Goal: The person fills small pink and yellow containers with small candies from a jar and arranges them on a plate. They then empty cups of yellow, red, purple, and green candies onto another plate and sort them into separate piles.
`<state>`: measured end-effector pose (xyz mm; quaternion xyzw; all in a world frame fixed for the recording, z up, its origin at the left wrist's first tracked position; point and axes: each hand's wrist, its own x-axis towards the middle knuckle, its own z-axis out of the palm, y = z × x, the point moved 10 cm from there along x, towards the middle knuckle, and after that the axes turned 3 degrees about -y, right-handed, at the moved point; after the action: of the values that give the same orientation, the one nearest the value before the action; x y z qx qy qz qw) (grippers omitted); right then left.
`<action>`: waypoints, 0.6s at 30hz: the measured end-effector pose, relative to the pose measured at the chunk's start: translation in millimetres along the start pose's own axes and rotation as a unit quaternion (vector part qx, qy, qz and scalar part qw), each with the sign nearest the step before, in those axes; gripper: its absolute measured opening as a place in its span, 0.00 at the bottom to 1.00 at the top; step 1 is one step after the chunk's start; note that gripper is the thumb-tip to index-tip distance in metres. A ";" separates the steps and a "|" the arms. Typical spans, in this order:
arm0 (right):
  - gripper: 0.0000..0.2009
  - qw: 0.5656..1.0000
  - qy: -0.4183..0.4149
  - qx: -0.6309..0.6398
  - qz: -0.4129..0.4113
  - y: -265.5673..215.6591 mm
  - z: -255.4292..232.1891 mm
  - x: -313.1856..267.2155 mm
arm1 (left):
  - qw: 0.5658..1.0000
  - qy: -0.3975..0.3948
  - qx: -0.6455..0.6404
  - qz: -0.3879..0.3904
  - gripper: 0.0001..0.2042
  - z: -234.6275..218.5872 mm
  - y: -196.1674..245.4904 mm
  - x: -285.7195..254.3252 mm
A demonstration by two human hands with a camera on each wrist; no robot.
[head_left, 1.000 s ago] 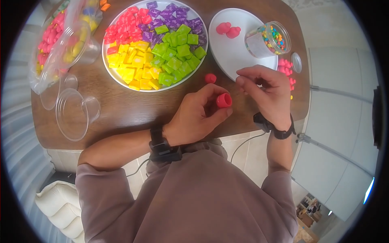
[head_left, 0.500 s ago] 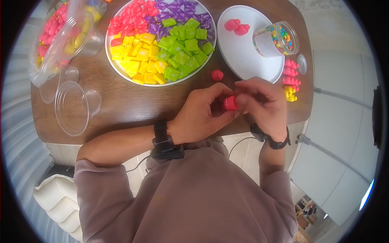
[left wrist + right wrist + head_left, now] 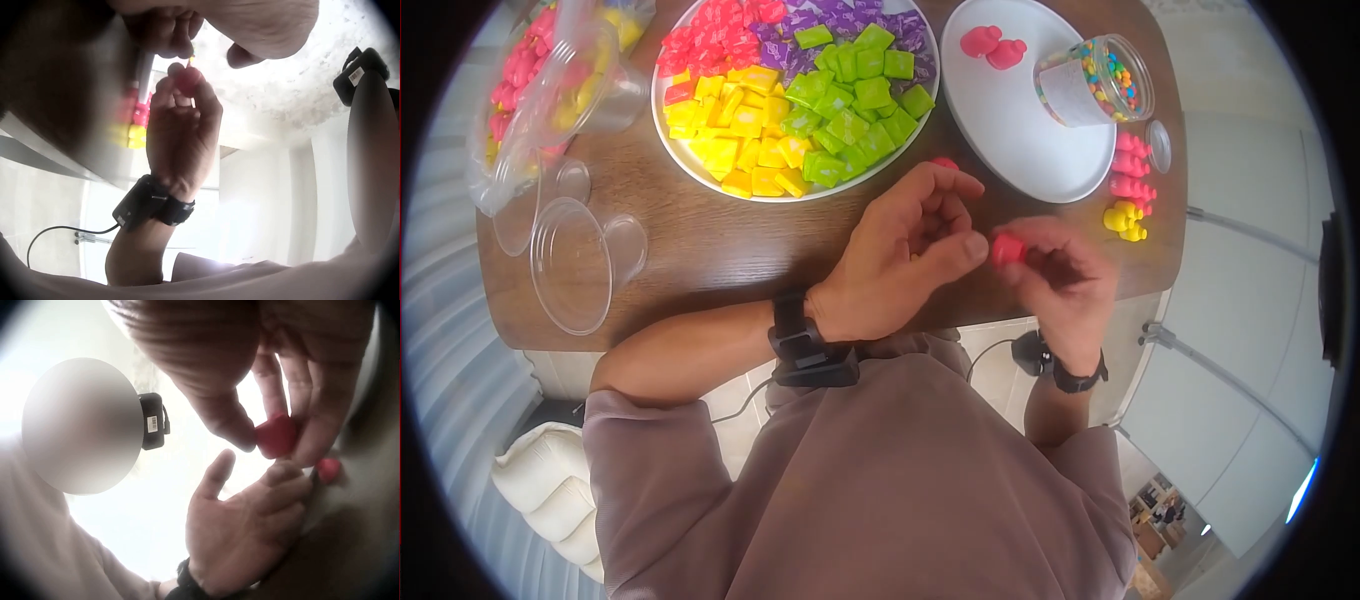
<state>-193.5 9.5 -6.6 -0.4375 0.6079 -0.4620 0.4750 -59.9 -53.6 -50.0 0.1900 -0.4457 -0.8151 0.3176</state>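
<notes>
In the head view the right hand pinches a small red piece between thumb and fingers; the right wrist view shows that piece in the same pinch. Just left of it, the left hand is empty, with its thumb extended and its fingers loosely bent. Another red piece lies on the table, partly hidden behind the left fingers. Beyond the hands, a white oval plate bears two joined pink-red pieces and a jar of colourful candies lying on its side.
A round plate of red, purple, yellow and green wrapped sweets stands at the back. Pink and yellow figures line the right edge beside a round lid. Clear cups and a bag of coloured pieces are at the left.
The red piece has passed from the left hand's grip into the right hand's pinch. The left fingers have come away from it, and the right hand has drawn slightly down and right.
</notes>
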 end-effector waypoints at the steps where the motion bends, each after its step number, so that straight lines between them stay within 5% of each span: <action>1: 0.14 1.000 -0.001 0.001 0.002 1.3 2.6 -1.9 | 1.000 0.001 0.000 -0.002 0.22 -2.8 0.9 0.7; 3: 0.14 0.992 -0.094 -0.081 0.005 7.8 31.2 -6.8 | 0.995 -0.006 -0.074 -0.063 0.26 -5.6 -7.3 1.4; 4: 0.14 0.992 -0.078 -0.088 0.054 20.1 36.5 -9.3 | 0.995 -0.007 -0.074 -0.067 0.26 -6.0 -7.3 1.6; 10: 0.17 0.997 0.026 -0.058 0.036 31.3 41.9 -0.4 | 0.991 0.016 -0.107 -0.073 0.34 -11.3 -10.2 2.6; 18: 0.19 0.979 0.005 -0.202 0.035 4.9 51.2 3.7 | 0.999 0.004 -0.051 0.016 0.38 -1.8 6.6 -4.9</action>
<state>-144.4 -0.6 -18.3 -0.5005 0.7063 -0.3145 0.3895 -53.0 -53.9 -45.2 0.1698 -0.4055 -0.8308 0.3412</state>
